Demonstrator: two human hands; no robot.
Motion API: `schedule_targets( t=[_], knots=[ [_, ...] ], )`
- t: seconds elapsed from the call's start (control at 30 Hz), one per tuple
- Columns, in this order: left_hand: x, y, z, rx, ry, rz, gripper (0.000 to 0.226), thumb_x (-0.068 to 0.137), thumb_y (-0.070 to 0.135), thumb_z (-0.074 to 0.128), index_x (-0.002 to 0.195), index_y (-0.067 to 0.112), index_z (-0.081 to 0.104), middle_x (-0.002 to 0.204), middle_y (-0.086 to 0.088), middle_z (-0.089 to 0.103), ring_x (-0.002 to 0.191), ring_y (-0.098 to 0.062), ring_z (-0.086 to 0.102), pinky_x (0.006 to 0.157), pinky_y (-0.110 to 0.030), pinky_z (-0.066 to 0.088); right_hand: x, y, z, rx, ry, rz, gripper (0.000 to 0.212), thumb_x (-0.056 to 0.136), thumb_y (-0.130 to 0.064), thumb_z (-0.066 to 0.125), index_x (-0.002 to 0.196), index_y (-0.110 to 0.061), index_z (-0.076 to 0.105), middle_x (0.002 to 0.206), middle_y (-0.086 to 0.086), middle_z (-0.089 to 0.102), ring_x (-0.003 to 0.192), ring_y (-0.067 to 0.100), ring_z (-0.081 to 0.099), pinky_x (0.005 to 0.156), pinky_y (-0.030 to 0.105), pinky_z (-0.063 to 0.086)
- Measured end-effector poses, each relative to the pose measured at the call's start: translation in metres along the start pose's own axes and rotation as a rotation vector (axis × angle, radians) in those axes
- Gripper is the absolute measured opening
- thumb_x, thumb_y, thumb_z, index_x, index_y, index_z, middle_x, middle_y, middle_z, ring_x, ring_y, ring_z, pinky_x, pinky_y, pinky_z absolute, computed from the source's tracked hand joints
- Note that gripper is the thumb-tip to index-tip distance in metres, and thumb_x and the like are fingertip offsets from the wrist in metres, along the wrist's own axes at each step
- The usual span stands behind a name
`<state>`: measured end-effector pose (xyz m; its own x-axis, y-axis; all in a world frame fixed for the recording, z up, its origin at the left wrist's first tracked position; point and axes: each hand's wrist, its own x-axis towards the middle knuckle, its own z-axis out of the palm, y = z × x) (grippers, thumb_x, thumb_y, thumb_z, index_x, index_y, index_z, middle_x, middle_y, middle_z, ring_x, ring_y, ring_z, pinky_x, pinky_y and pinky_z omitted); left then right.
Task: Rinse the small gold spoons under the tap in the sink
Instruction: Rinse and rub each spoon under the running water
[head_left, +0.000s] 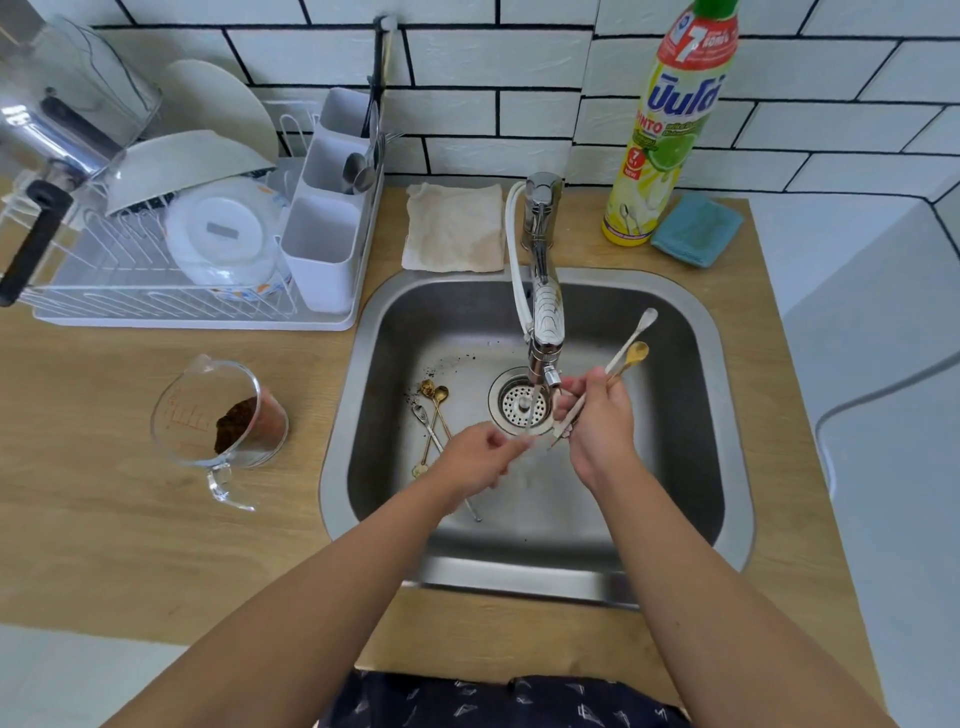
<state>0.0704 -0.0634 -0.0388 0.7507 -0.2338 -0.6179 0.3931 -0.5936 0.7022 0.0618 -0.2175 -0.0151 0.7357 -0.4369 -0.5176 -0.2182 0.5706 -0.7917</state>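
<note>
My right hand (597, 421) grips two long-handled spoons, a small gold spoon (635, 355) and a pale cream one (647, 318), bowls pointing up and right beside the tap (545, 332). A thin stream of water falls from the spout onto the drain strainer (522, 402). My left hand (475, 457) sits just left of the stream with fingers curled; whether it holds anything is hidden. Several more gold spoons (434, 410) lie on the sink floor at the left, dirty with brown grounds.
The steel sink (691, 332) is set in a wooden counter. A glass measuring jug (218, 415) with brown grounds stands to its left, a dish rack (171, 249) behind that. A cloth (454, 228), a dish soap bottle (670, 124) and a blue sponge (696, 231) line the back.
</note>
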Motion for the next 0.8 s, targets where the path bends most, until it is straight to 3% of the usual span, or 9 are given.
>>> schedule_targets(
  t=[0.1,0.2,0.43,0.53,0.6,0.7,0.8],
  knots=[
    [0.017,-0.026,-0.018,0.355,0.223,-0.116,0.037,0.100,0.041,0.057,0.118,0.009,0.054,0.119,-0.016,0.064,0.112,-0.033,0.060,0.089,-0.038,0.047,0.003,-0.001,-0.007,0.003,0.029,0.028,0.021,0.112,-0.023,0.038,0.097,-0.014,0.049,0.069,-0.001,0.068,0.046,0.006,0.034,0.044,0.020,0.033],
    [0.029,-0.044,-0.022,0.410,0.268,-0.263,0.048,0.097,0.032,0.065,0.131,0.003,0.048,0.133,-0.021,0.057,0.122,-0.039,0.057,0.094,-0.041,0.048,0.002,0.000,-0.010,0.045,0.013,0.073,0.019,0.111,-0.022,0.041,0.100,-0.012,0.053,0.068,0.001,0.066,0.044,0.007,0.028,0.041,0.020,0.027],
    [0.038,-0.047,-0.023,0.354,0.275,-0.402,0.034,0.089,0.026,0.076,0.111,0.001,0.067,0.114,-0.017,0.071,0.107,-0.032,0.068,0.075,-0.029,0.053,-0.002,0.001,-0.014,0.095,-0.033,0.180,0.019,0.109,-0.022,0.047,0.100,-0.011,0.058,0.068,0.005,0.067,0.039,0.005,0.025,0.038,0.018,0.022],
    [0.038,-0.052,-0.026,0.139,0.273,-0.431,0.028,0.085,0.021,0.078,0.100,-0.001,0.071,0.101,-0.018,0.075,0.095,-0.031,0.073,0.082,-0.039,0.062,-0.001,0.001,-0.015,0.116,-0.030,0.196,0.019,0.109,-0.022,0.048,0.098,-0.011,0.058,0.069,0.005,0.068,0.038,0.006,0.024,0.037,0.018,0.022],
    [0.034,-0.053,-0.028,0.024,0.305,-0.406,0.021,0.084,0.018,0.074,0.092,-0.001,0.070,0.094,-0.017,0.073,0.084,-0.030,0.074,0.073,-0.045,0.064,0.000,0.002,-0.016,0.122,-0.036,0.202,0.018,0.109,-0.022,0.048,0.097,-0.011,0.058,0.069,0.005,0.068,0.038,0.006,0.024,0.037,0.018,0.021],
    [0.027,-0.046,-0.026,-0.231,0.271,-0.306,0.011,0.092,0.015,0.061,0.095,0.005,0.056,0.092,-0.016,0.064,0.069,-0.029,0.073,0.069,-0.048,0.064,0.001,0.002,-0.018,0.130,-0.035,0.209,0.018,0.108,-0.022,0.049,0.097,-0.011,0.059,0.070,0.006,0.068,0.038,0.006,0.024,0.038,0.018,0.021],
    [0.018,-0.027,-0.023,-0.291,0.199,-0.153,0.010,0.093,0.014,0.057,0.086,0.014,0.049,0.077,-0.013,0.063,0.055,-0.022,0.069,0.057,-0.035,0.057,0.003,0.003,-0.018,0.117,-0.025,0.219,0.017,0.107,-0.020,0.050,0.097,-0.011,0.059,0.072,0.007,0.068,0.037,0.005,0.023,0.037,0.018,0.020]
  ],
)
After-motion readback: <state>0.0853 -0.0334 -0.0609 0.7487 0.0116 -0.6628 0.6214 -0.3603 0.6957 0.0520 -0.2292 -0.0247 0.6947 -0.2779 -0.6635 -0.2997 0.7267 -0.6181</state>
